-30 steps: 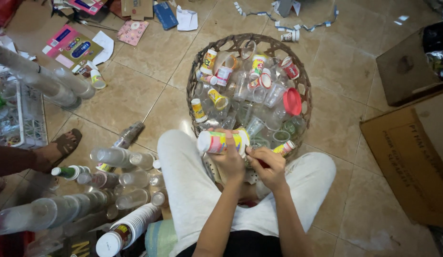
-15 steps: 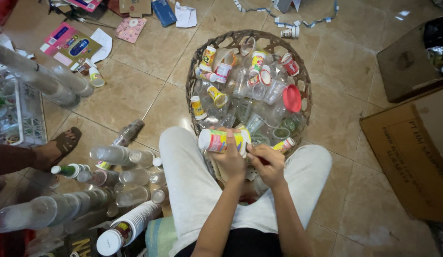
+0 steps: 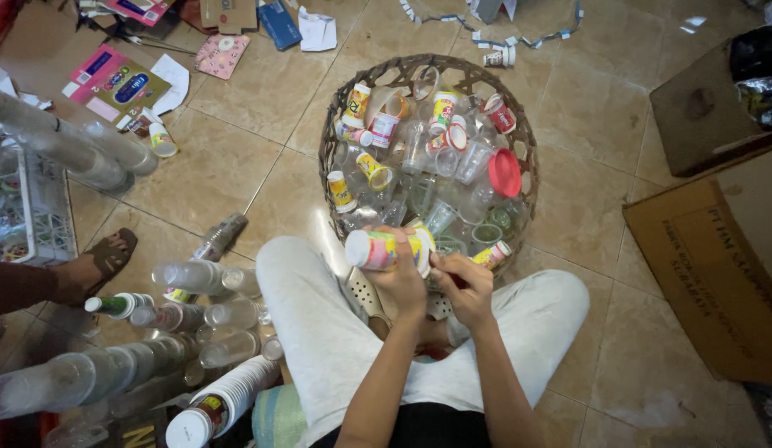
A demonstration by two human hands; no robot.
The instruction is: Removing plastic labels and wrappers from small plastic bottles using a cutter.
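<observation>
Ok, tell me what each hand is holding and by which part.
Left hand grips a printed plastic cup around its side, cup lying sideways. Right hand pinches at its rim end; exact hold unclear.

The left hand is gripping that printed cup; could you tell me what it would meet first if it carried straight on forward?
Probably the woven basket. The left hand holds the printed cup on its side just short of the basket's near rim, so the clear plastic cups heaped there come first. Depth is uncertain from above.

Single head-worn view, steeply downward, close over lap and floor point(image 3: 236, 149)
</observation>
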